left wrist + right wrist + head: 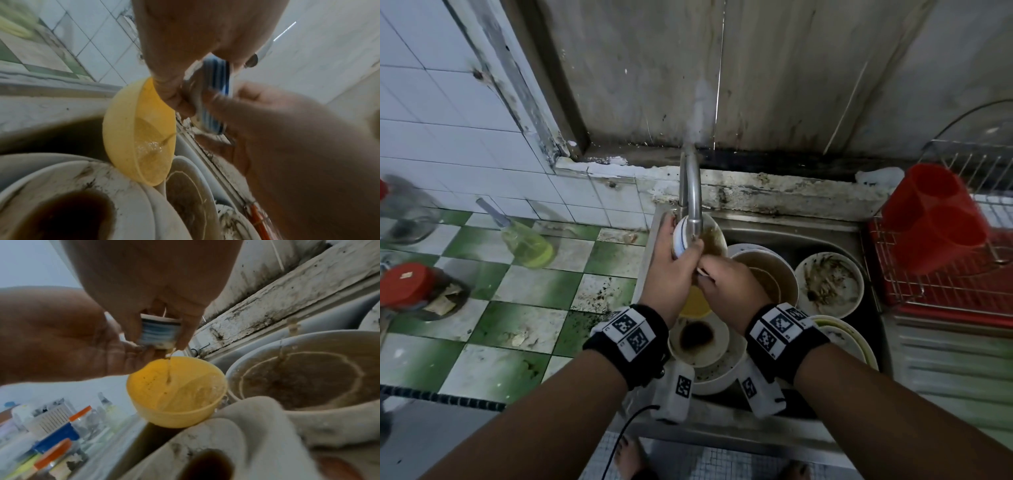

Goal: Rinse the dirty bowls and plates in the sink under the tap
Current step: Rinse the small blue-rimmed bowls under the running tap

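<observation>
A small white bowl with blue stripes (680,240) is tilted on its side right under the tap (690,192). My left hand (676,263) grips its outer wall from the left. My right hand (710,274) pinches its lower rim from the right. In the right wrist view, my fingers (188,331) flank the striped bowl (158,332), and a thin stream of water drips from it into a yellow bowl (176,391) below. The left wrist view shows the striped bowl (213,91) above the yellow bowl (139,129).
The steel sink (791,228) holds several dirty dishes: a big bowl of brown water (767,274), a smeared plate (828,284), a small bowl of dark sauce (698,339). A red cutlery holder (931,219) stands in a wire rack (945,294) at right. A soap bottle (527,243) lies left.
</observation>
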